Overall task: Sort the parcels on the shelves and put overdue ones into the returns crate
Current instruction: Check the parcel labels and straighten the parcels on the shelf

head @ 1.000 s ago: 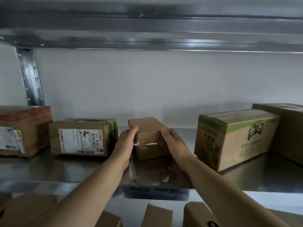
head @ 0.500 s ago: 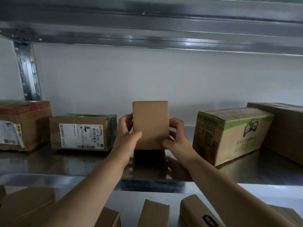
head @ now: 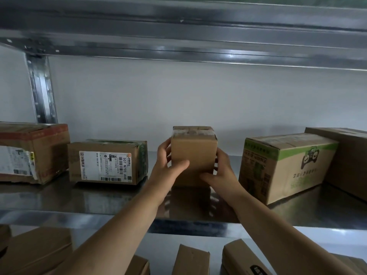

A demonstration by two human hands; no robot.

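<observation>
A small plain brown parcel (head: 195,153) stands upright on end in the middle of the steel shelf (head: 99,197), its taped end on top. My left hand (head: 168,165) grips its left side, thumb across the front face. My right hand (head: 220,171) grips its right side and lower corner. No label shows on the face turned toward me. The returns crate is not in view.
Left of it lie a labelled parcel (head: 108,162) and a red-taped parcel (head: 29,153). To the right stand a green-printed box (head: 284,165) and a plain brown box (head: 347,155). Several parcels sit on the lower shelf (head: 190,259). An upper shelf (head: 178,32) hangs overhead.
The small parcel lay flat on the shelf, was lifted and turned upright in both hands, and now stands lower on the shelf with its taped end showing on top.
</observation>
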